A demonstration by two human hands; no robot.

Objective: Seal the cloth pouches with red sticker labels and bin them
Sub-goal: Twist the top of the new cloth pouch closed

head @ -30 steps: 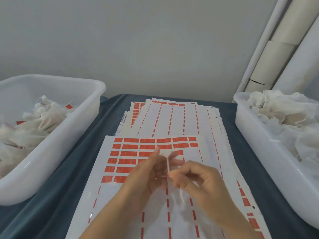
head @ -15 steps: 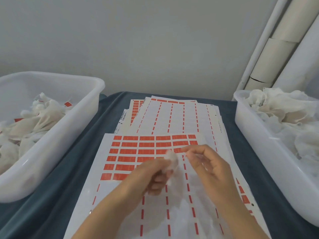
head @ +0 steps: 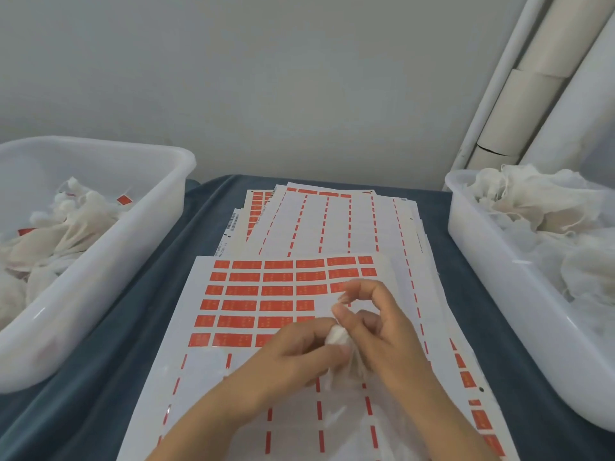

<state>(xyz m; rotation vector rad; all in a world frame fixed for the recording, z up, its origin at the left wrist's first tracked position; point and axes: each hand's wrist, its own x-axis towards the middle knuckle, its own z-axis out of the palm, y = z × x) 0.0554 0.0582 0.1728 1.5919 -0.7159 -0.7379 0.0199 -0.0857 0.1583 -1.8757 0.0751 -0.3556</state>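
Pouch (head: 337, 336) sits pinched between my left hand (head: 299, 352) and right hand (head: 382, 327) (hands together); red labels (head: 259, 291) lie at eleven o'clock, nearer my left.

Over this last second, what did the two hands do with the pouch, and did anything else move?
The right hand let go of the thin drawstring it was pulling, swung up over the red labels, then came back onto the small white cloth pouch and now pinches its gathered neck. The left hand kept hold of the pouch, sinking slightly towards the person. The sheet of red sticker labels and both white plastic bins stayed put.
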